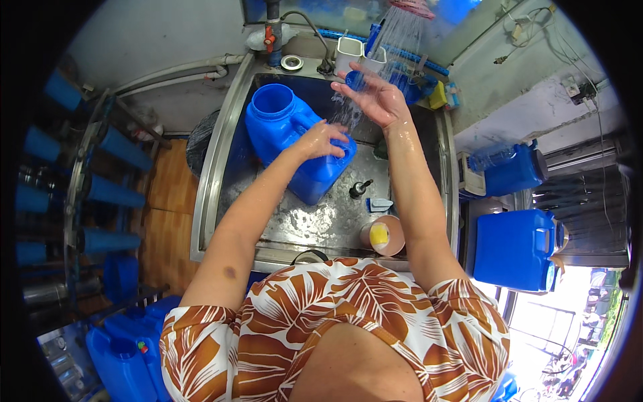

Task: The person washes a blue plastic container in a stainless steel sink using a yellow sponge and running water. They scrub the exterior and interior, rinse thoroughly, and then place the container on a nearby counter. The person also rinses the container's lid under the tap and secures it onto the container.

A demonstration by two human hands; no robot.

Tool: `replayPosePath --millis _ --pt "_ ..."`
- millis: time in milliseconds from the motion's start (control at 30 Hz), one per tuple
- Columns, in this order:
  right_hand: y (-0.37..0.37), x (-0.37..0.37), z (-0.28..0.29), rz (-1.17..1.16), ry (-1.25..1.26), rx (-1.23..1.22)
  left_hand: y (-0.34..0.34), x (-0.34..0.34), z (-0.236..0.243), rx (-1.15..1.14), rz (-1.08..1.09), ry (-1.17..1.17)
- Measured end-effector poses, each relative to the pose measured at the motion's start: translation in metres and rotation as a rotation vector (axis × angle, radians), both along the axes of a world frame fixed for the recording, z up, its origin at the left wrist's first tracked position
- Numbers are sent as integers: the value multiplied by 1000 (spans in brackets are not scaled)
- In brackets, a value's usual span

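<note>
A blue plastic jug (273, 124) with a wide uncapped mouth leans at an angle in the steel sink (295, 224). My left hand (321, 139) is bent over the jug beside its handle, fingers curled against the wet blue plastic. Higher up to the right, my right hand (378, 99) is under falling water. A small round blue piece, apparently a cap (355, 80), shows between its thumb and fingers. Water streams from a shower head (412, 8) onto that hand and the jug.
On the sink floor lie a black-handled piece (360, 188), a blue-and-white brush (380, 205) and a pinkish tub (394, 234) with a yellow sponge (379, 234). White containers (349, 51) stand along the back ledge. Blue jugs (510, 244) stand right and lower left; a rack (80, 194) stands left.
</note>
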State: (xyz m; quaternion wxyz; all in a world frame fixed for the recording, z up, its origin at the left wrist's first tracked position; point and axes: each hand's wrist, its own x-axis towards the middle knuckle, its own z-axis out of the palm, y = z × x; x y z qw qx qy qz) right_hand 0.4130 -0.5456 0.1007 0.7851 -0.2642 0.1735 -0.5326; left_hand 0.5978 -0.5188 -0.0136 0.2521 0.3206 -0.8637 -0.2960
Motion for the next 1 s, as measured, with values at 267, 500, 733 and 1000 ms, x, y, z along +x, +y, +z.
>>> replayPosePath --millis 267,500,733,1000 --pt "-16 -17 -30 470 -262 -67 24 -5 -30 240 1218 555" --pt "25 -8 -29 -276 618 36 -42 -35 -93 722 1168 914" --pt "103 -7 -114 -556 1503 -104 -27 -60 -49 852 1050 1190" --pt "107 -8 -122 -619 1440 -833 -15 -57 -32 838 1059 1170"
